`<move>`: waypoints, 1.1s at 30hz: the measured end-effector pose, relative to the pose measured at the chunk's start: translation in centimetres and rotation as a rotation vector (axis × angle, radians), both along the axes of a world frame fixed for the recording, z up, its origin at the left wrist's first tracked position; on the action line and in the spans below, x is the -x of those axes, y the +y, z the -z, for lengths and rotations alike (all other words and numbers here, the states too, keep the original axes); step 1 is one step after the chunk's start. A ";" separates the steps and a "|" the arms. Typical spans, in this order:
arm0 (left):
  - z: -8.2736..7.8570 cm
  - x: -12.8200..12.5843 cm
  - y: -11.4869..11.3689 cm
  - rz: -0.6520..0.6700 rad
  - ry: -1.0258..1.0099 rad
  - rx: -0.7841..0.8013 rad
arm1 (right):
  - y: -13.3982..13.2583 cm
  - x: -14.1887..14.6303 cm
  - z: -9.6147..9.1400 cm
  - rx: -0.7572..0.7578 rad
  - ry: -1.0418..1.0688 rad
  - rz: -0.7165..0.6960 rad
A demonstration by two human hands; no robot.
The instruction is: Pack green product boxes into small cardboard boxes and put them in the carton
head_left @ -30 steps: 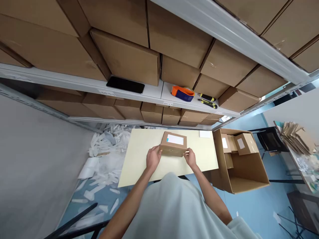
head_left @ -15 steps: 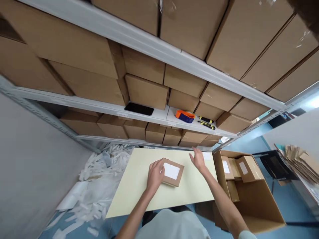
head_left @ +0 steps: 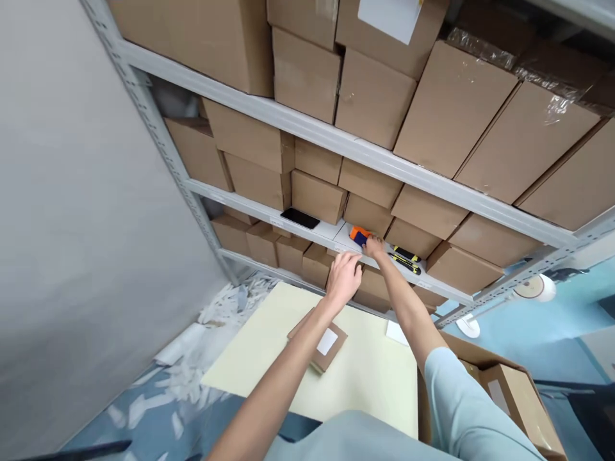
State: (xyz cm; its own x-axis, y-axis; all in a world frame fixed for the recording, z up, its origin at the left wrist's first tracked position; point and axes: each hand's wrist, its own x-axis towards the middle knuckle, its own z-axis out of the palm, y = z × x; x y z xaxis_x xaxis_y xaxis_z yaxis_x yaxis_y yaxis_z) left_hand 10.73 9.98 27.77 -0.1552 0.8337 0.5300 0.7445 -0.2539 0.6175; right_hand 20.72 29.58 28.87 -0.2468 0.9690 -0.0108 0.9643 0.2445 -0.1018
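Note:
At the shelf's front edge, my right hand [head_left: 373, 246] has its fingers closed on the end of a tape dispenser [head_left: 358, 235], orange and dark blue, which sits on the shelf. My left hand [head_left: 344, 276] is raised just below and left of it, fingers stretched out and holding nothing. Under my left forearm, a small brown cardboard box [head_left: 331, 347] with a white label lies on the pale yellow tabletop [head_left: 369, 371]; the forearm hides part of it. Yellow-and-black cutter knives [head_left: 406, 261] lie to the right of the dispenser.
A black phone [head_left: 300, 218] lies on the same shelf, left of the dispenser. Cardboard boxes [head_left: 317, 195] fill the shelves. White labels [head_left: 396, 332] lie at the table's right edge, beside a large open carton [head_left: 473, 351] holding boxes. White paper scraps [head_left: 192, 358] cover the floor at left.
My left hand has let go of the small box and risen toward the shelf. From above the table, my right hand has reached up and taken hold of the tape dispenser. The view has shifted.

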 end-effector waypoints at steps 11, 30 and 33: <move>8.5 -5.1 -9.3 -0.145 -0.293 0.136 | -7.7 -5.5 6.3 -0.005 0.508 -0.234; 19.6 -9.3 -25.3 -0.174 -0.618 0.366 | -35.4 -13.4 22.2 0.827 1.196 -0.006; 19.5 -8.1 -26.0 -0.215 -0.627 0.358 | -35.2 -14.9 22.3 0.727 0.963 -0.163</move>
